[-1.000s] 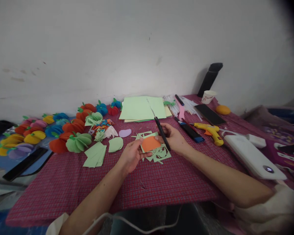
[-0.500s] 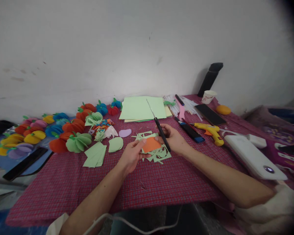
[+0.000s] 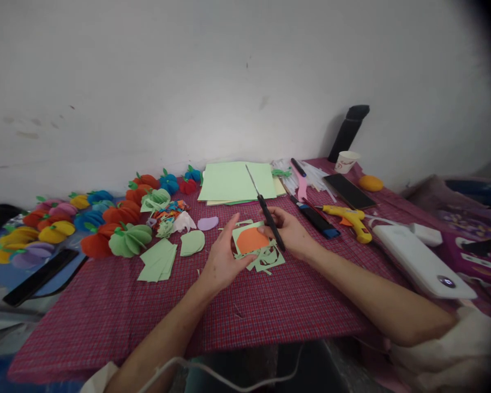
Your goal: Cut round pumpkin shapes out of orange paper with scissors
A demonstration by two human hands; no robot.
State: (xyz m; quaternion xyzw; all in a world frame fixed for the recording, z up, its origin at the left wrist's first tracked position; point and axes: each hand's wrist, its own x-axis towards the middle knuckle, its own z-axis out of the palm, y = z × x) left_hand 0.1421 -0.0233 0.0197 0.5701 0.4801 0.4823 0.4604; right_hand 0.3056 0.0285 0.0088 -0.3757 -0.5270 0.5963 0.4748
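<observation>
My left hand (image 3: 222, 257) holds a folded light green paper (image 3: 240, 233) with an orange oval template (image 3: 251, 239) lying on it, thumb underneath and fingers raised at its left edge. My right hand (image 3: 290, 232) grips black-handled scissors (image 3: 265, 210), blades closed and pointing up and away, while its fingertips touch the orange piece's right edge. Green paper offcuts (image 3: 268, 259) lie on the red checked cloth (image 3: 270, 300) just beneath both hands.
Green cut ovals (image 3: 192, 242) and folded green pieces (image 3: 158, 259) lie left of my hands. Paper pumpkins (image 3: 129, 239) in several colours fill the far left. Green sheets (image 3: 237, 181) lie behind. A yellow glue gun (image 3: 349, 218), a phone (image 3: 349, 190), a white box (image 3: 421, 256) and a cup (image 3: 346, 161) are right.
My left hand has shifted its grip, its fingers lifting up at the paper's left edge. More green paper now shows around the orange template. The scissors stayed nearly still.
</observation>
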